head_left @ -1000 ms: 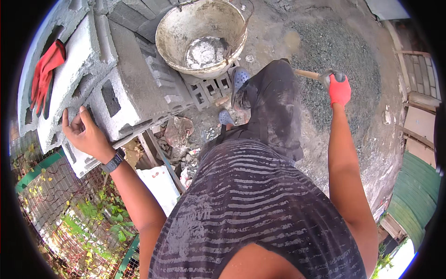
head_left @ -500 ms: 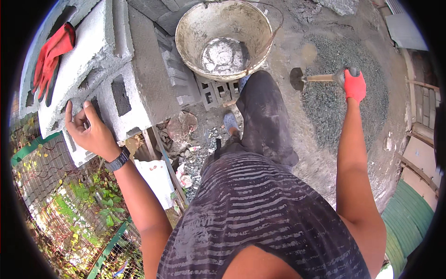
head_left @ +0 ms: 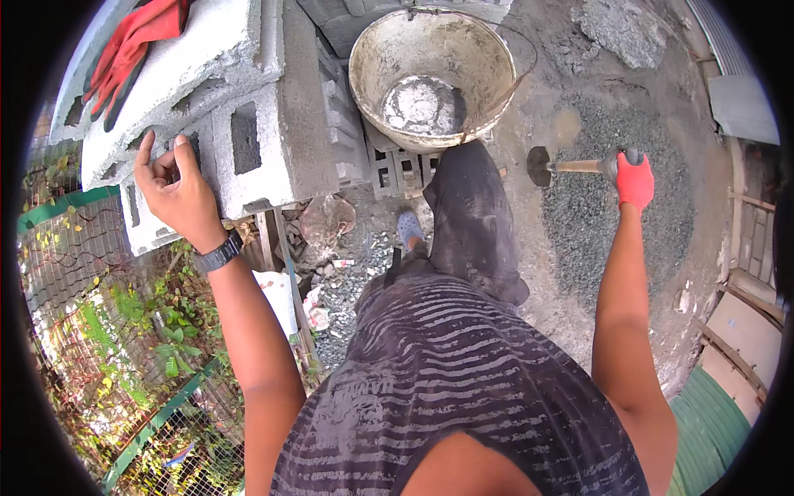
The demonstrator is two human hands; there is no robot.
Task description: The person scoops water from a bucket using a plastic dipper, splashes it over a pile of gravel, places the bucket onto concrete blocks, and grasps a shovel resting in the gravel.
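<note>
Clock read with 12 at top of view. Wooden-handled tool (head_left: 577, 166) at about 2 o'clock, in the right hand (head_left: 635, 180), handle running out toward 9 o'clock from the fist to a dark, rounded head (head_left: 539, 167). Right hand, in a red-and-dark glove, closed round the handle's near end. Tool head by the left edge of a dark grey gravel patch (head_left: 612, 223); the fist overlaps the patch in view. Tool well apart from the left hand (head_left: 180, 194), off to that hand's 3 o'clock.

Left hand at 9 to 10 o'clock: bare, fingers loosely curled, thumb apart, nothing in it; dark watch (head_left: 219, 250) on wrist. Right beside stacked hollow concrete blocks (head_left: 306, 124); can't tell if the fingertips touch. Loose red glove (head_left: 149, 37) with dark fingers lies on the stack, roughly 11 to 12 o'clock from the left hand.

Containers: one large off-white bucket (head_left: 475, 50) at 12 o'clock, upright, mouth up, stained walls, whitish-grey residue (head_left: 422, 105) on the bottom, wire handle out past its rim toward 3 o'clock. Smaller hollow blocks (head_left: 385, 172) just below it, toward 6 to 7 o'clock.
</note>
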